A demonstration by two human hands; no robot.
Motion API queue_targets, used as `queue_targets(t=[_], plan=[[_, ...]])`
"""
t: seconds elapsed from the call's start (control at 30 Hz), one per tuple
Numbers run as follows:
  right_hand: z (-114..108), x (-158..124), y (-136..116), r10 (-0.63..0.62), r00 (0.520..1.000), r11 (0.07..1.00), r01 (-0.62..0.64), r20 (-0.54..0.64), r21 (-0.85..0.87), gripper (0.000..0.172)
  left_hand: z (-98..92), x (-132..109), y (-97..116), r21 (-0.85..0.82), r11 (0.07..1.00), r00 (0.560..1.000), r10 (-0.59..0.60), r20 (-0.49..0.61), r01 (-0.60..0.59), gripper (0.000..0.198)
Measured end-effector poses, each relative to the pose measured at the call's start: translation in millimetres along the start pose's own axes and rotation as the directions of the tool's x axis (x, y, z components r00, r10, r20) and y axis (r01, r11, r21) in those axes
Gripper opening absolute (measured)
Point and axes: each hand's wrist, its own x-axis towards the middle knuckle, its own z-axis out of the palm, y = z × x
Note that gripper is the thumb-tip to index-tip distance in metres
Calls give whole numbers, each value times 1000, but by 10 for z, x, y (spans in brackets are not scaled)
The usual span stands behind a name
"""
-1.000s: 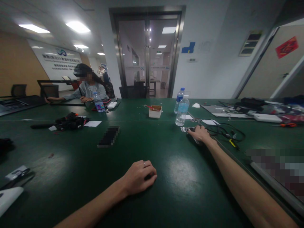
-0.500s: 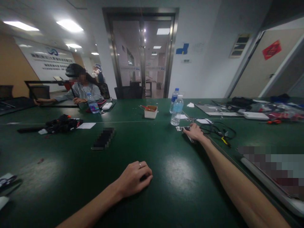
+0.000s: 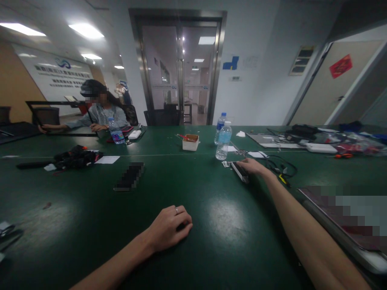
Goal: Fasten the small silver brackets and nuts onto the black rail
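Note:
My left hand [image 3: 171, 227] rests on the green table [image 3: 193, 181] near its front, fingers curled in loosely, a ring on one of them. Nothing shows in it. Farther off to the right, my right hand [image 3: 252, 166] grips the far right side of a small flat box [image 3: 239, 172] with a dark top and white side. Its fingertips are partly hidden behind the box. Just left of the box lies a small white piece with dark marks [image 3: 225, 164]. A clear water bottle with a white cap [image 3: 223, 141] stands upright behind that piece.
A blue-capped bottle [image 3: 220, 129] and an open white box [image 3: 190, 145] stand farther back. Black cables [image 3: 281, 165] lie right of my right hand. A phone-like dark slab [image 3: 130, 176] lies left. Across the table sits a person [image 3: 104, 108] holding a black frame.
My right hand has slid right across the flat box, so more of its top and side shows. The left hand stays in place. The view has shifted slightly.

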Motion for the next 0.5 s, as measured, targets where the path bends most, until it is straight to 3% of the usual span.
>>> queue_targets(t=[0.1,0.23,0.37,0.5], plan=[[-99,-22,3,31,997,999,-30,73,-25,41,3,1,4,6,1000,1000,-3,6,3,9],[-145,-71,-59,60,995,993,-51,79,-102,41,1,11,7,9,1000,1000,-4,11,4,9],[-74,-158,-192,74,991,976,-49,113,-213,48,-6,16,7,21,1000,1000,2,10,-2,8],[37,-261,-341,56,997,949,-39,46,-311,38,7,4,-4,16,1000,1000,9,-7,-9,9]])
